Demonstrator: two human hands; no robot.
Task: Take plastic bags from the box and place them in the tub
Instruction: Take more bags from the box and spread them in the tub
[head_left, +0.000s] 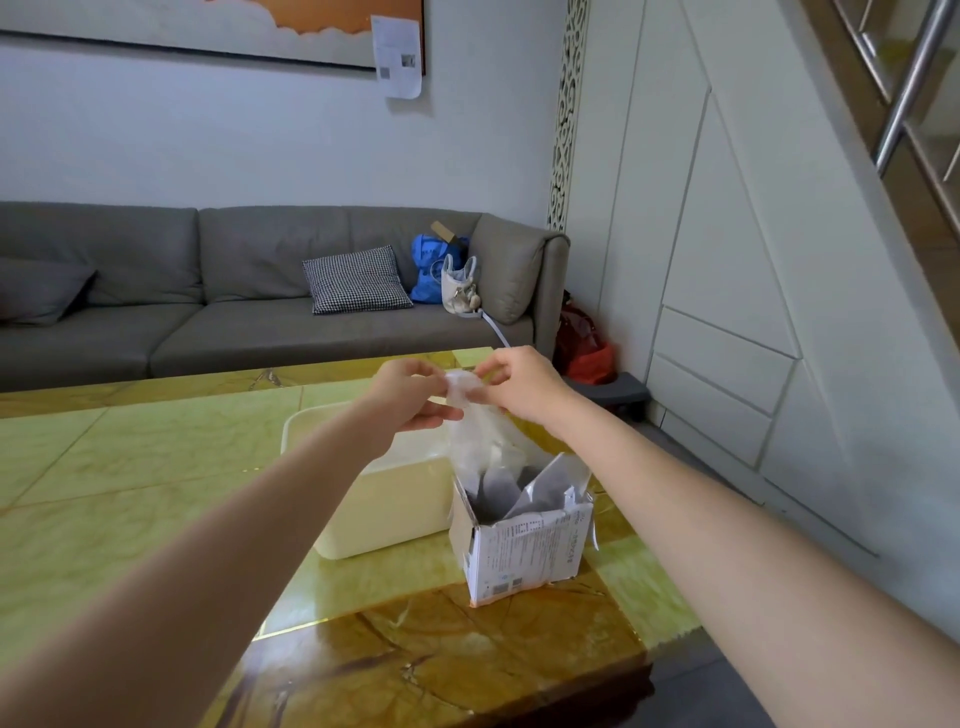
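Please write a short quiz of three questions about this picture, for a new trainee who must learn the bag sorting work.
1. True or false: both hands, the left hand and the right hand, hold the clear plastic bag.
2. Where does the bag's lower end hang? A. over the open box B. on the sofa C. on the floor
3. On which side of the box does the white tub stand, as the person sees it?

Key
1. True: both hands pinch its top.
2. A.
3. On the left, close beside it on the table.
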